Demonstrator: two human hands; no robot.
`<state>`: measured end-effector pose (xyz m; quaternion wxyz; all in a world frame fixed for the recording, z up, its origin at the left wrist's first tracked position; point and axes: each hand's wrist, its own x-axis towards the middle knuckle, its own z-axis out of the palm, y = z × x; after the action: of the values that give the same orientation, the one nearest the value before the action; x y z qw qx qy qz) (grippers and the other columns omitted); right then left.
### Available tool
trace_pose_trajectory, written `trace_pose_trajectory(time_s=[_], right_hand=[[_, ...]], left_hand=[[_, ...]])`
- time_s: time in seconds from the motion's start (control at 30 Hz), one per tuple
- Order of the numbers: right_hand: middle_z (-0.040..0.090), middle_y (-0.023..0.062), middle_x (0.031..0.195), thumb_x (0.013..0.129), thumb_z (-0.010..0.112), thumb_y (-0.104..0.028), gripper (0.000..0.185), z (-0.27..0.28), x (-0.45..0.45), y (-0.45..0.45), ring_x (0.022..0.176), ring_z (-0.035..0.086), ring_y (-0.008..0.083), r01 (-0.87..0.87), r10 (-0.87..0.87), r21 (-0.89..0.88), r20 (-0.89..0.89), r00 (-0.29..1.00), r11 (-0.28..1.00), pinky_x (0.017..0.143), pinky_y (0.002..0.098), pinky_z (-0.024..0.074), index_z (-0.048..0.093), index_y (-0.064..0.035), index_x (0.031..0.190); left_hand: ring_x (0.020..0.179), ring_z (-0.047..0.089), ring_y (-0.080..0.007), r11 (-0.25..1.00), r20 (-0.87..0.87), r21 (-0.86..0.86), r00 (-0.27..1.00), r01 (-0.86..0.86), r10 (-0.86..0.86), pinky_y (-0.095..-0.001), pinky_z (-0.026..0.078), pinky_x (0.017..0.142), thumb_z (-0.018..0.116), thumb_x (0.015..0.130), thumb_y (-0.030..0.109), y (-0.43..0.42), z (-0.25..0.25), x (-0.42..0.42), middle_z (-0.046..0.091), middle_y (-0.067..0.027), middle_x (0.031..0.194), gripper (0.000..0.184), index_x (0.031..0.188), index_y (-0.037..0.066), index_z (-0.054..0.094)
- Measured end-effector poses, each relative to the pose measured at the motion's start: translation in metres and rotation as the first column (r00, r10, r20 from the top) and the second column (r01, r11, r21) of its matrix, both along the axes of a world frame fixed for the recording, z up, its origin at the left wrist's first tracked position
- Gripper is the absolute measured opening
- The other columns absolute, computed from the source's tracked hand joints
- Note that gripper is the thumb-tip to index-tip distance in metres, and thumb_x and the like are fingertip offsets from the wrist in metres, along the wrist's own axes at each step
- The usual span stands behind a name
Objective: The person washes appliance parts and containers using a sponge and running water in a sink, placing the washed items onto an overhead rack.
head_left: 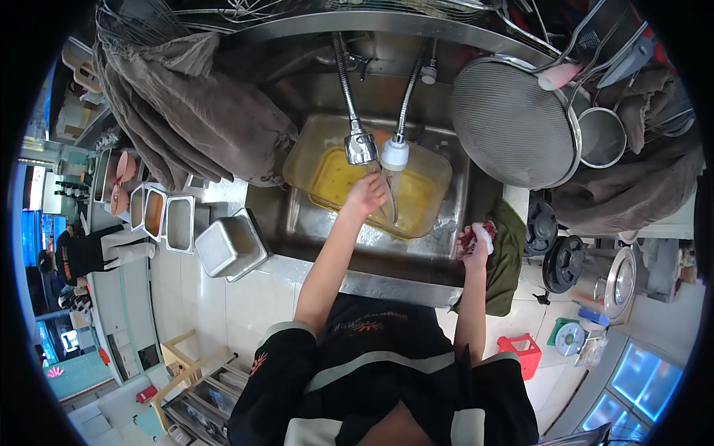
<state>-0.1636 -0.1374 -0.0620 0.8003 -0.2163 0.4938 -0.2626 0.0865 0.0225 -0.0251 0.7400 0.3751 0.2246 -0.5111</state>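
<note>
My left hand (367, 195) is under the two taps, its fingers closed around a thin, shiny metal utensil (393, 204) whose exact kind I cannot make out. Below it in the sink lies a large clear plastic tub (294, 167), with a yellow container (325, 175) showing in or through it. At the sink's right edge, my right hand (474, 249) grips a dark red scrubber (466, 239) with white foam on it. A green cloth (508, 256) hangs beside that hand.
Two flexible taps, one chrome (361, 147) and one white-tipped (395, 154), hang over the sink (290, 249). A large strainer (513, 123) hangs at right, grey cloths (193, 104) at left. Metal pans (230, 245) stand left. Further left is another person (82, 253).
</note>
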Motion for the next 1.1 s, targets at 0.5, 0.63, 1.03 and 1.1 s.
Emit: trace_pose_trajectory(time_s=[0.5,0.63,1.03,1.1], right_hand=[[0.053,0.0003,0.063,0.074,0.056,-0.019,0.008,0.006,-0.008,0.01,0.055,0.053,0.0159,-0.053,0.054,0.026,-0.061,0.997,0.998,0.044,0.028,0.0431,0.05,-0.0136,0.074],[0.053,0.0002,0.064,0.075,0.056,-0.019,0.009,0.006,-0.015,0.012,0.055,0.053,0.0159,-0.044,0.045,0.015,-0.052,0.998,0.999,0.044,0.0278,0.043,0.05,-0.0133,0.074],[0.051,-0.0007,0.064,0.075,0.056,-0.019,0.009,0.001,-0.029,0.012,0.054,0.052,0.0148,-0.03,0.03,0.016,-0.025,0.999,0.999,0.042,0.0272,0.0424,0.048,-0.0147,0.074],[0.051,-0.0007,0.064,0.075,0.056,-0.019,0.008,0.004,-0.028,0.013,0.054,0.052,0.0149,-0.031,0.031,0.022,-0.037,0.999,0.999,0.042,0.0274,0.0425,0.048,-0.0148,0.074]], left_hand=[[0.07,0.048,-0.0164,0.918,-0.093,-0.053,0.917,-0.394,0.389,-0.0346,0.043,0.068,0.036,0.085,0.018,-0.017,0.01,0.041,0.049,-0.0042,0.073,0.017,0.08,0.006,0.048],[0.062,0.045,-0.0158,0.898,-0.274,-0.093,0.878,-0.43,0.392,-0.0341,0.041,0.063,0.033,0.083,0.013,0.01,-0.002,0.07,0.046,-0.0038,0.064,0.015,0.072,0.007,0.043],[0.046,0.033,-0.0067,0.898,-0.303,-0.289,0.921,-0.332,0.243,-0.0217,0.031,0.049,0.029,0.076,0.006,0.091,0.01,0.06,0.036,0.0013,0.061,0.046,0.119,-0.009,0.026],[0.044,0.031,-0.005,0.906,-0.286,-0.343,0.946,-0.247,0.15,-0.02,0.028,0.046,0.031,0.073,0.008,0.096,0.014,0.054,0.034,0.0039,0.059,0.05,0.122,-0.003,0.027]])
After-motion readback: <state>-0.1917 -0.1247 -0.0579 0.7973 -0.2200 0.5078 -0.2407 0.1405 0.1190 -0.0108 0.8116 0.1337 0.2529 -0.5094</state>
